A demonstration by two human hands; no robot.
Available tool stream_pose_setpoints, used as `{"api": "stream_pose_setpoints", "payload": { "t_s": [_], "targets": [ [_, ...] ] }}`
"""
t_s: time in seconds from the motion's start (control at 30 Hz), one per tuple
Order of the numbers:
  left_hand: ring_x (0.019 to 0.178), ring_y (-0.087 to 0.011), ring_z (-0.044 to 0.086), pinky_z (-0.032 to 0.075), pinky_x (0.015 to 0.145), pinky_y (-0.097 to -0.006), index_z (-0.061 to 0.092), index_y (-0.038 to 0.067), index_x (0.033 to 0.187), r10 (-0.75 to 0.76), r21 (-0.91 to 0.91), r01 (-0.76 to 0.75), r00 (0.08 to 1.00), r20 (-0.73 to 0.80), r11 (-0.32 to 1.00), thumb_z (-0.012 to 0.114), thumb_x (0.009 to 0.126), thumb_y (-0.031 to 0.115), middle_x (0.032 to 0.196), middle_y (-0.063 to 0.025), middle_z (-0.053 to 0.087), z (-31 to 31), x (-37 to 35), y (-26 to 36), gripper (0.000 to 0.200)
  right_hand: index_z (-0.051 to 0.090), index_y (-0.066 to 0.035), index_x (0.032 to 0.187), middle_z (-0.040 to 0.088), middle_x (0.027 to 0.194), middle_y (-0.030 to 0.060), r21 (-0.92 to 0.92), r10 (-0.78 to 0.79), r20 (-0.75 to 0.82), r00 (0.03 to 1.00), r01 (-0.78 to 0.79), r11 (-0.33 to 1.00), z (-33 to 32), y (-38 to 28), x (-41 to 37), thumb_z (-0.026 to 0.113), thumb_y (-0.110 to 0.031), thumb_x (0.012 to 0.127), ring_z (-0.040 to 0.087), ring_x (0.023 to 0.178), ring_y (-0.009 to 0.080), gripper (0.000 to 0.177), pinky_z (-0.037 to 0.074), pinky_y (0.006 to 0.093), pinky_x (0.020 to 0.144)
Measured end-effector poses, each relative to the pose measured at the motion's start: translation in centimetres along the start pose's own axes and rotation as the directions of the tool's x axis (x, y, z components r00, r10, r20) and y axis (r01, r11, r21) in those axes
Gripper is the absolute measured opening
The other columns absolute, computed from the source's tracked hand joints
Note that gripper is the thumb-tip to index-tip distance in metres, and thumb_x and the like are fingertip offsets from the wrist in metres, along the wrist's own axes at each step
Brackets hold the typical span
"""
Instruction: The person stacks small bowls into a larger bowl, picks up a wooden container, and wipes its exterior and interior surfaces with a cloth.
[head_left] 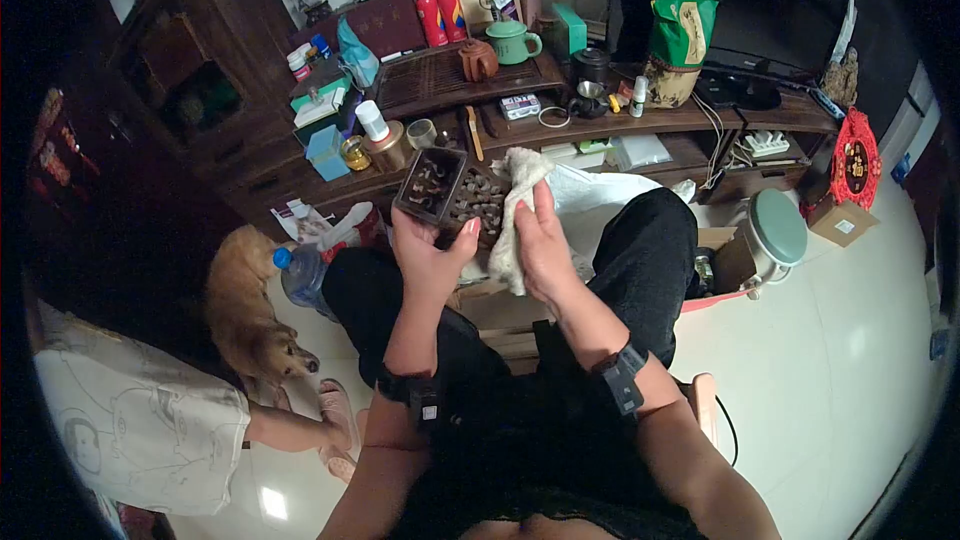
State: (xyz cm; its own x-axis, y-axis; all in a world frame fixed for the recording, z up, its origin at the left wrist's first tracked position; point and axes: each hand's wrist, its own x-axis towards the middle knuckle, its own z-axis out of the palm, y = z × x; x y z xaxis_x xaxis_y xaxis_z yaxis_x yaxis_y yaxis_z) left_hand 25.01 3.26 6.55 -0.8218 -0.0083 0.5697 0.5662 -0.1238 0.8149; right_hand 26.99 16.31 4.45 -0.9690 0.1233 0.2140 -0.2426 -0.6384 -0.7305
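Note:
My left hand (428,258) is closed around the lower edge of a small dark box (432,183) with a rectangular opening. The box's right side is a bumpy, carved-looking panel (478,202); its exact kind I cannot make out. In my right hand (545,245) is a crumpled white cloth (516,210), gripped between thumb and fingers. The cloth lies against the right edge of the carved panel or just beside it; which one is hard to tell. Both hands are held out above the gap between my knees.
A dark wooden cabinet (620,130) ahead bears a green mug (513,42), a teapot (478,60), a green bag (680,45) and several jars. A dog (250,310) and another person's leg (290,428) are at left. A lidded bucket (772,235) stands right.

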Motion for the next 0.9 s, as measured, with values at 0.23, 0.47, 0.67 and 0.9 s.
{"api": "stream_pose_setpoints", "payload": {
  "t_s": [0.23,0.47,0.67,0.9],
  "targets": [
    [0.118,-0.0227,0.048,0.039,0.101,-0.0369,0.020,0.002,0.139,-0.044,-0.091,0.071,0.961,0.272,0.993,0.069,0.068,-0.001,0.128,-0.0136,0.044,-0.7,1.4,2.1,0.086,0.031,-0.003,0.138,0.048,0.130,0.0118,0.168,0.289,0.052,0.956,-0.294,0.941,-0.5,-3.2,0.6,0.037,-0.013,0.098,0.051,0.115,0.0186,0.041,0.041,0.0309,0.097],
    [0.116,-0.0213,0.049,0.039,0.099,-0.0350,0.027,0.001,0.139,-0.041,-0.029,0.044,0.993,0.108,0.999,0.080,0.062,0.054,0.128,-0.0121,0.048,0.9,-0.2,0.1,0.108,0.029,0.001,0.139,0.045,0.132,0.0124,-0.215,-0.206,-0.040,0.978,0.193,0.957,0.1,-0.1,-0.4,0.040,-0.006,0.096,0.044,0.121,0.0195,0.044,0.034,0.0302,0.102],
    [0.106,-0.0217,0.056,0.042,0.094,-0.0358,0.052,-0.002,0.121,0.117,0.032,-0.123,0.983,0.142,0.992,0.078,0.057,0.062,0.115,-0.0097,0.058,-0.2,-0.4,0.0,0.095,0.038,0.003,0.131,0.051,0.124,0.0145,-0.550,-0.332,0.007,0.943,0.281,0.786,-0.3,-0.2,0.3,0.040,-0.008,0.096,0.047,0.115,0.0212,0.036,0.035,0.0290,0.099],
    [0.114,-0.0242,0.052,0.044,0.097,-0.0420,0.043,0.007,0.130,-0.156,-0.517,0.178,0.984,0.085,0.837,0.078,0.051,0.066,0.124,-0.0062,0.052,-2.0,-0.3,-3.4,0.105,0.045,-0.004,0.127,0.056,0.118,0.0078,0.196,0.136,-0.052,0.989,-0.123,0.973,-0.7,-2.1,1.6,0.042,-0.013,0.098,0.055,0.105,0.0170,0.031,0.044,0.0308,0.093]
  ]
}}
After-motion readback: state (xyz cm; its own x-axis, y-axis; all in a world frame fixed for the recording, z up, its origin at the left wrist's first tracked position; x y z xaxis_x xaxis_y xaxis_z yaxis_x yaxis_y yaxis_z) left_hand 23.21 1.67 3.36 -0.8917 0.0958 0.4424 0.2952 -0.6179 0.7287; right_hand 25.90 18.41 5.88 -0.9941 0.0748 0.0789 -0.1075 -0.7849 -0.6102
